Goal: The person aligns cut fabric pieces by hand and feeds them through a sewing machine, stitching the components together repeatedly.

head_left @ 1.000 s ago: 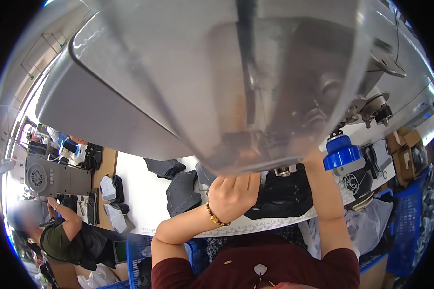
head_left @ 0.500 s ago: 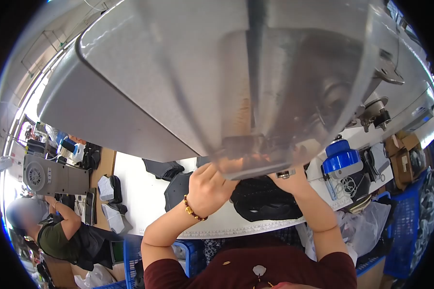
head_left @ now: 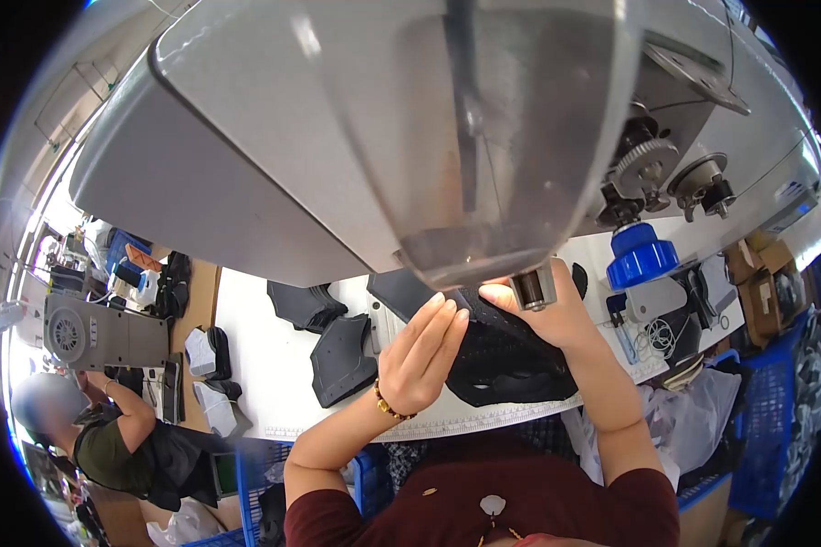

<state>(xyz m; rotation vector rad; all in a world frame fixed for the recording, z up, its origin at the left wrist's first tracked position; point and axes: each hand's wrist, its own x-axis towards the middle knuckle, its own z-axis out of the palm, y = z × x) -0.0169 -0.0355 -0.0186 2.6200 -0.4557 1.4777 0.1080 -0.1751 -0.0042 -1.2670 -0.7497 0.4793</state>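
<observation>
My left hand (head_left: 421, 356), with a beaded bracelet at the wrist, has its fingers stretched out and close together beside the left edge of a black perforated piece (head_left: 511, 360). My right hand (head_left: 552, 308) is closed on the upper right part of that piece, its thumb pointing left. Part of the right hand is hidden by a metal post of the sewing machine (head_left: 255, 146). A clear guard (head_left: 511, 210) hangs above both hands. Dark grey cut pieces (head_left: 345, 358) lie on the white table (head_left: 255, 365) to the left.
A blue knob (head_left: 640, 260) sits on the machine at the right. Below it are a blue-handled tool (head_left: 622, 337) and a coil of cord (head_left: 659, 335). Blue crates (head_left: 764, 438) stand at the right edge. At the far left a co-worker (head_left: 119, 442) sits by another machine (head_left: 100, 333).
My left hand has opened from its curled grip and its fingers now point up and right. The right hand shows more clearly beside the guard. The camera view has shifted slightly.
</observation>
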